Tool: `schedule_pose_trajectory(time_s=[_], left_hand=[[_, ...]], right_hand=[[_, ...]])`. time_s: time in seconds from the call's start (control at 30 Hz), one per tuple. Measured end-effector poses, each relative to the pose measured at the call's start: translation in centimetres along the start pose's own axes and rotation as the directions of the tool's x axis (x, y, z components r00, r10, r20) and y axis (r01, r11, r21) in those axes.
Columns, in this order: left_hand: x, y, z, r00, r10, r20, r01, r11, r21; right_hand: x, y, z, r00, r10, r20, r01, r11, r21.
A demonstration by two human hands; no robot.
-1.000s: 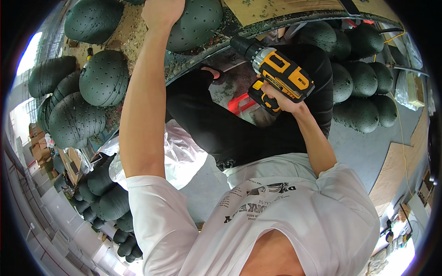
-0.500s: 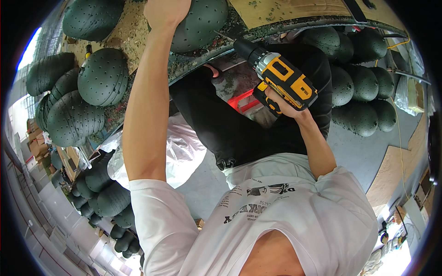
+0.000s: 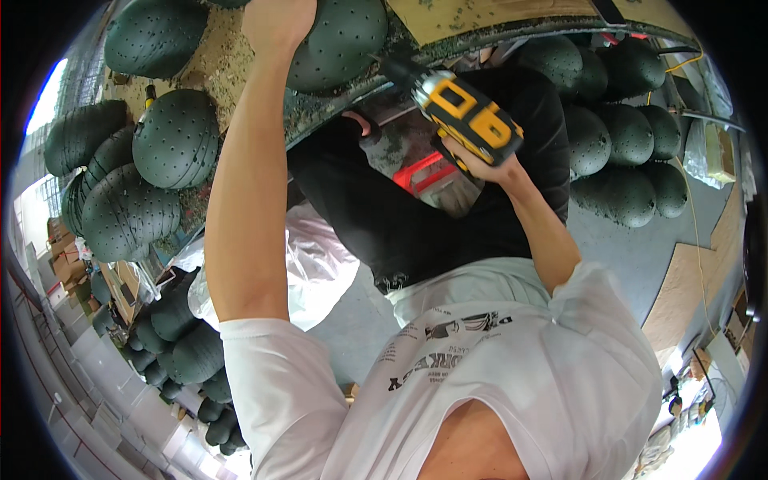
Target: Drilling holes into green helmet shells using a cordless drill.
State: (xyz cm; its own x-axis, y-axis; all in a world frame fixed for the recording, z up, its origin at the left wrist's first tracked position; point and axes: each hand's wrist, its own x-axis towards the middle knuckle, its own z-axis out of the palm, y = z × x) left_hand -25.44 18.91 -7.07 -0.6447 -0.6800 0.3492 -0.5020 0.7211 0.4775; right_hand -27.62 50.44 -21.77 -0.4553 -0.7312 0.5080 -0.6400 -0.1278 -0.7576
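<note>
Where right hand (image 3: pixel 486 165) curls, drill (image 3: pixel 470 118) sits.

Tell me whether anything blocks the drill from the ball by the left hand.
Nothing visible does: the drill in the right hand points at the ball's right side. The left hand is at its left side, out of that line.

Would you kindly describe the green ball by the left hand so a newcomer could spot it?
Find the workbench across the top. At its near edge, partly behind the left hand, sits a dark green, dotted ball. Unlike the other balls, it has the yellow-and-black drill pointing at it.
</note>
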Motion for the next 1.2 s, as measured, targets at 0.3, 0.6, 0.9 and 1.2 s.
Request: schedule_pose_trajectory(time_s=[0.3,0.6,0.9,1.2], left_hand=[[0.2,-1.7,0.4,0.986,-0.131,-0.106,0.071,0.89,-0.45],[0.1,-2.9,0.2,0.96,-0.227,-0.162,0.042,0.692,-0.72],[-0.5,-2.5,-0.3,0.925,-0.313,-0.215,0.062,0.684,-0.727],[-0.3,-3.4,0.7,0.923,-0.208,-0.324,-0.098,0.686,-0.721]], right_hand=[[-3.8,-4.1,-7.2,0.77,0.599,0.218,-0.637,0.708,0.305],[5.1,-7.9,-10.1,0.905,0.372,0.208,-0.387,0.921,0.04],[14.0,-10.9,-10.1,0.811,0.453,0.371,-0.489,0.872,0.005],[16.6,-11.9,-9.6,0.769,0.515,0.379,-0.522,0.848,-0.093]])
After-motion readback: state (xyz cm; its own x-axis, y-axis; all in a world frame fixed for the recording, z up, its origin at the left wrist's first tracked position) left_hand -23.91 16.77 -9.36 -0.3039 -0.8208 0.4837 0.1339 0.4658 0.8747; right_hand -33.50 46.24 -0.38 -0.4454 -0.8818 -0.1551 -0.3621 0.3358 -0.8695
